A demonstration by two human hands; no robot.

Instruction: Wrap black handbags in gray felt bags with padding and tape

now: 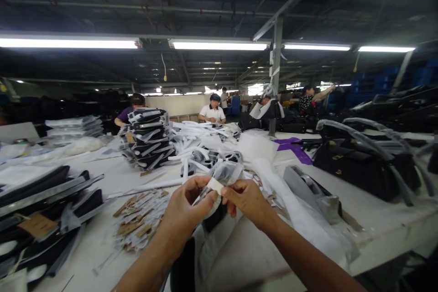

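Both hands meet over the near middle of the table. My left hand (191,205) is closed, thumb and fingers pinching a small white rectangular piece (215,185) that looks like paper or tape. At its right edge, the fingertips of my right hand (244,195) pinch the same piece. Clear plastic wrap (226,171) rises just behind the fingers. Beneath my hands, a black item (186,260) partly covered in plastic hangs at the table's near side; its full shape is hidden.
Brown and clear tags (142,221) lie heaped on the left, beside flat black pieces in plastic (44,219). Farther back stand a stack of wrapped black pieces (147,139) and white rolls (198,134). Black handbags (356,169) occupy the right. A person (212,112) works opposite.
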